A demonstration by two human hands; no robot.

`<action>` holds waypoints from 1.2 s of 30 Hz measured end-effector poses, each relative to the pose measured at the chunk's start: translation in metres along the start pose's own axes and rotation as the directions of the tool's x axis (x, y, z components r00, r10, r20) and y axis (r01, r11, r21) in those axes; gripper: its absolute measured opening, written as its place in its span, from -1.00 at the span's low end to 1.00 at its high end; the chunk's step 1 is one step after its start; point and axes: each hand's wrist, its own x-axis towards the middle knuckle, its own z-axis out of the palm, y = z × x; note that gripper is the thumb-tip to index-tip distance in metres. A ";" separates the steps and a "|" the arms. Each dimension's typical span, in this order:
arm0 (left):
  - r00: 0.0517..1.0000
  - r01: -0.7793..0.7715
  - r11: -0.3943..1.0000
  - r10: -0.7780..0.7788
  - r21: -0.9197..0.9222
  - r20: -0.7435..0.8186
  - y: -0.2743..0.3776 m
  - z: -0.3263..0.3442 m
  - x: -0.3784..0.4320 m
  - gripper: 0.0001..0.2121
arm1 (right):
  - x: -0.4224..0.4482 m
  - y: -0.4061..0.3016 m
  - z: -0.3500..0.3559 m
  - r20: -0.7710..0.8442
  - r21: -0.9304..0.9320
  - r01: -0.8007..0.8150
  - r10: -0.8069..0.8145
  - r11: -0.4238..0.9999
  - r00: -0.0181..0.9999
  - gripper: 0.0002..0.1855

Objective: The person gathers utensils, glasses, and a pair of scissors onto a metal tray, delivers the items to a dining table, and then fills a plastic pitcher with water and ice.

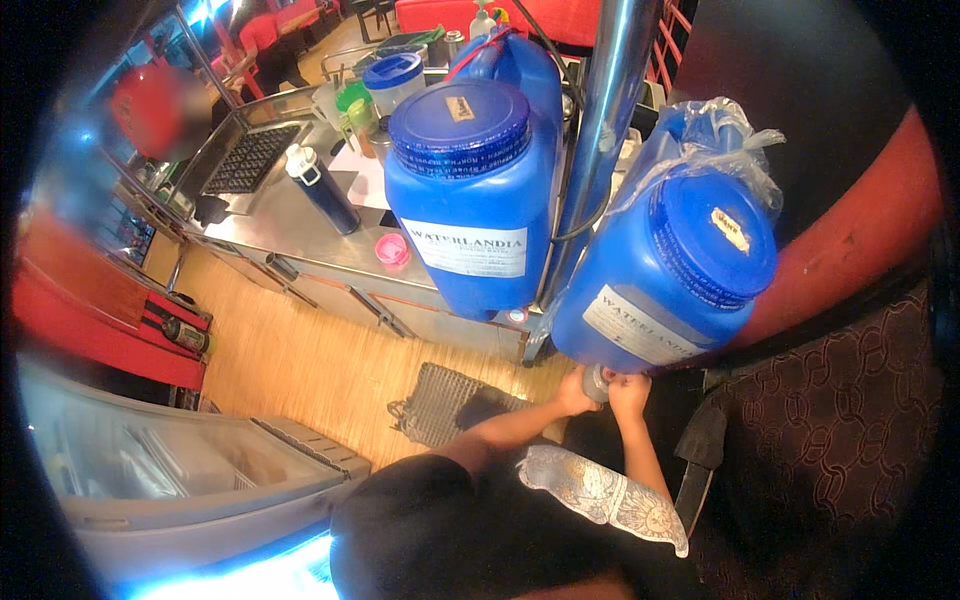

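My left hand (577, 393) is wrapped around a grey, translucent cup-like container (597, 384), directly below the right-hand blue plastic water jug (637, 300). Against the other side of the container, close under the jug's lower edge, is my right hand (628, 393) with its fingers curled; what they grip is hidden. That jug lies on its side, its wide blue lid facing up toward me and clear plastic wrapped about its handle end. To its left, a second blue water jug (469, 202) rests on the stainless steel counter (300, 225). Both jugs bear labels with writing.
A steel post (600, 112) rises between the jugs. The counter carries a dark blue bottle (324, 191), a pink lid (392, 249), a molded griddle plate (253, 157) and several pitchers. A grey mat (450, 397) lies on the floor; a glass-topped freezer (187, 450) stands left. Someone in a red cap (146, 109) is beyond the counter.
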 end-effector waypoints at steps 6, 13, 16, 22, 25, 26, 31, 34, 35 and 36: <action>0.996 0.068 0.997 -0.069 0.029 0.049 0.023 -0.011 -0.008 -0.09 | 0.005 -0.022 -0.013 -0.028 0.044 0.112 -0.111 0.993 0.993 -0.89; 1.000 -0.011 0.998 0.011 -0.054 0.004 -0.019 0.006 0.002 -0.11 | 0.001 -0.023 -0.006 0.011 -0.028 0.016 -0.015 0.999 1.000 -0.88; 0.999 -0.036 0.997 0.034 -0.070 -0.028 -0.021 0.010 0.002 -0.12 | 0.000 -0.013 0.000 -0.102 -0.038 0.097 -0.100 0.995 0.990 -0.84; 1.000 0.028 0.999 -0.027 0.022 -0.011 -0.007 0.003 -0.001 -0.13 | 0.000 -0.028 -0.014 0.046 -0.112 -0.024 0.030 0.993 0.998 -0.87; 1.000 -0.001 1.000 0.001 0.005 -0.010 0.004 0.004 -0.003 -0.15 | -0.001 0.003 -0.006 -0.045 -0.121 0.094 -0.100 0.988 0.994 -0.89; 1.000 -0.005 1.000 0.005 0.014 -0.024 0.001 0.004 -0.002 -0.15 | -0.001 -0.005 -0.009 -0.036 -0.074 0.065 -0.068 0.995 0.997 -0.88; 0.999 0.000 1.000 0.001 0.030 -0.037 -0.012 0.011 0.006 -0.09 | 0.005 -0.008 -0.004 0.036 -0.241 -0.126 0.138 0.962 0.990 -0.67; 0.999 -0.046 0.999 0.046 -0.004 -0.015 -0.010 0.003 0.005 -0.09 | 0.010 -0.021 -0.014 0.063 -0.107 -0.032 0.039 0.994 0.997 -0.72; 0.999 -0.048 0.999 0.048 0.002 -0.008 -0.008 0.005 0.006 -0.08 | 0.009 -0.014 -0.010 0.040 0.004 -0.031 0.031 1.000 0.999 -0.74; 0.999 -0.048 0.999 0.048 0.007 -0.001 -0.008 0.005 0.007 -0.08 | 0.009 -0.012 -0.010 0.038 -0.002 -0.047 0.047 0.999 0.998 -0.74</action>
